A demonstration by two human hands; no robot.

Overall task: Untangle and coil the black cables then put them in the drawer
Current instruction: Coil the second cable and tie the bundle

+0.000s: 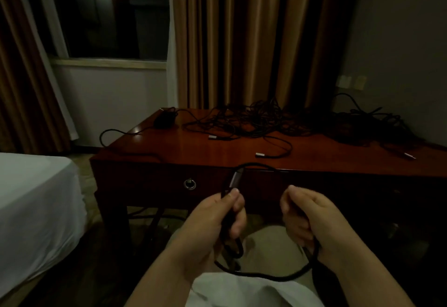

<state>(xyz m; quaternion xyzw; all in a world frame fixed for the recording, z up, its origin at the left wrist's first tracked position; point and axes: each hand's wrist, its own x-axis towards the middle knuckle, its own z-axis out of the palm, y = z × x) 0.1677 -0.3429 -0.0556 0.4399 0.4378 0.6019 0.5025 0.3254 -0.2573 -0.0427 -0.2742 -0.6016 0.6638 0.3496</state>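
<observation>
My left hand [217,219] grips a small coil of black cable [233,246], thumb pinching it just under its silver plug [234,179]. The same cable loops down over my lap and up into my right hand [307,219], whose fingers curl round it. Both hands are in front of the wooden desk [193,149]. A tangled heap of black cables [256,120] lies on the desk's far half, with loose silver-tipped ends [260,154] trailing toward me. The desk's drawer [169,184] with a round metal knob [189,184] is closed, just left of my left hand.
A black power adapter [165,119] sits at the desk's back left corner, its cord hanging off the edge. A bed with a white sheet [36,205] stands at the left. Curtains and a dark window are behind the desk. More cables pile at the right rear [362,122].
</observation>
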